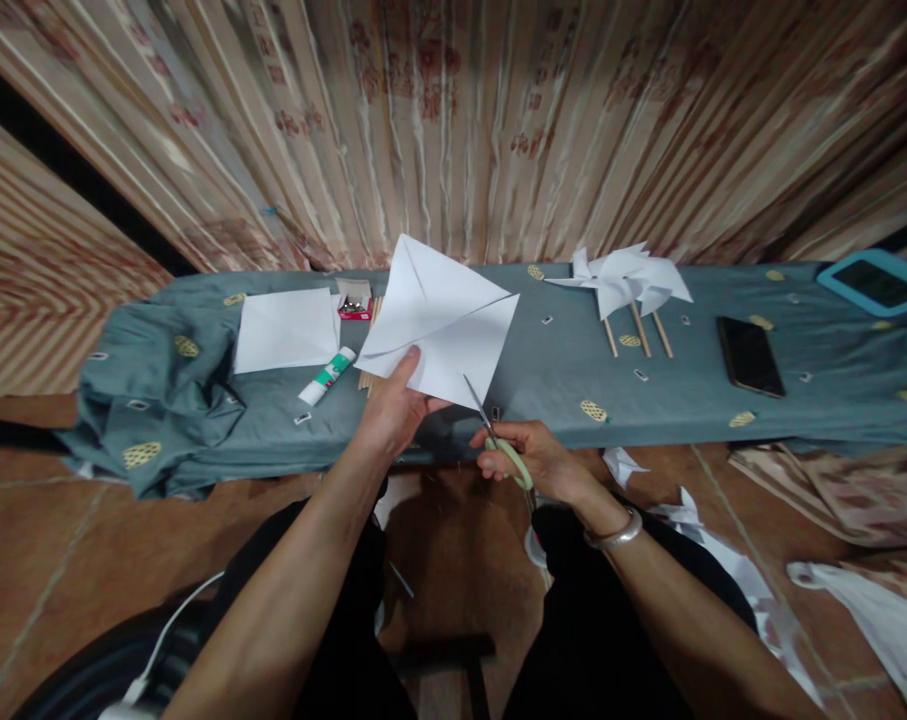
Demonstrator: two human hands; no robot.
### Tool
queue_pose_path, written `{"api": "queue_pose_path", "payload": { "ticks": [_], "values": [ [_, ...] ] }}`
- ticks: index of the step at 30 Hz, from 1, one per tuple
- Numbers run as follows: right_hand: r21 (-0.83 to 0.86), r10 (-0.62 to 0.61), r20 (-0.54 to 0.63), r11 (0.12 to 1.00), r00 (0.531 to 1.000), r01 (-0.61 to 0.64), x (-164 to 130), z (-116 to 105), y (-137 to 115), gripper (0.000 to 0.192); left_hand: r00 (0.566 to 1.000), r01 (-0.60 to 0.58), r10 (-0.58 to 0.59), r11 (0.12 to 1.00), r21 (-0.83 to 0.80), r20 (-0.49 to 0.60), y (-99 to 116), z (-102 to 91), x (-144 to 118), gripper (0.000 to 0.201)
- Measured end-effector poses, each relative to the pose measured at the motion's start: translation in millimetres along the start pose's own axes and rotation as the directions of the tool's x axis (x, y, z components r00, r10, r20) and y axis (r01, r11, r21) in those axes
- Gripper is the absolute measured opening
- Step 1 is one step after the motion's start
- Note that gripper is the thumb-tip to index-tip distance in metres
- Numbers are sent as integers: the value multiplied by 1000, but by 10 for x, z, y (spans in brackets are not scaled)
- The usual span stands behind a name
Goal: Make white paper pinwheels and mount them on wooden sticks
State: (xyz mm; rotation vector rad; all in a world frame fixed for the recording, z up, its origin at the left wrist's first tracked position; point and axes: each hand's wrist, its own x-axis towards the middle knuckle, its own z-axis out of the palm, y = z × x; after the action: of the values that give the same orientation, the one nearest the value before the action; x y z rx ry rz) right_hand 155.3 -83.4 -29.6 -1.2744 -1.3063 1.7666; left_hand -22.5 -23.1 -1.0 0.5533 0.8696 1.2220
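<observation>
My left hand (399,405) grips a square white sheet of paper (445,315) by its lower edge, thumb on top. Diagonal lines run in from the sheet's corners, and some look cut. In my right hand (532,458) is a pair of scissors (511,455) with pale green handles, my fingers in the loops. Its blades point up and left at the sheet's lower right corner; whether they have paper between them I cannot tell. Partly behind the sheet lie several thin wooden sticks (366,379). A glue stick (327,377) rests left of my left hand.
Left on the cloth-covered bench (558,390) are a stack of white paper (286,330) and a small red box (355,300) of metal bits. Right are paper pinwheels (629,280) on sticks, a phone (751,356) and a blue-framed tablet (880,282). Paper scraps (745,575) litter the floor.
</observation>
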Motion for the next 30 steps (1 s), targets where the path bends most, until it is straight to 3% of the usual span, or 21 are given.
{"api": "queue_pose_path", "payload": {
  "ticks": [9, 20, 30],
  "values": [
    [-16, 14, -7, 1000, 1000, -14, 20, 8, 9, 49, 1000, -4, 4, 1000, 6, -20, 15, 2, -7, 39],
    [-87, -63, -20, 994, 998, 61, 21, 10, 3, 49, 1000, 6, -7, 999, 35, 11, -26, 1, -46, 40],
    [-40, -14, -54, 999, 998, 12, 23, 45, -28, 51, 1000, 18, -17, 999, 36, -10, 4, 34, -67, 40]
  ]
}}
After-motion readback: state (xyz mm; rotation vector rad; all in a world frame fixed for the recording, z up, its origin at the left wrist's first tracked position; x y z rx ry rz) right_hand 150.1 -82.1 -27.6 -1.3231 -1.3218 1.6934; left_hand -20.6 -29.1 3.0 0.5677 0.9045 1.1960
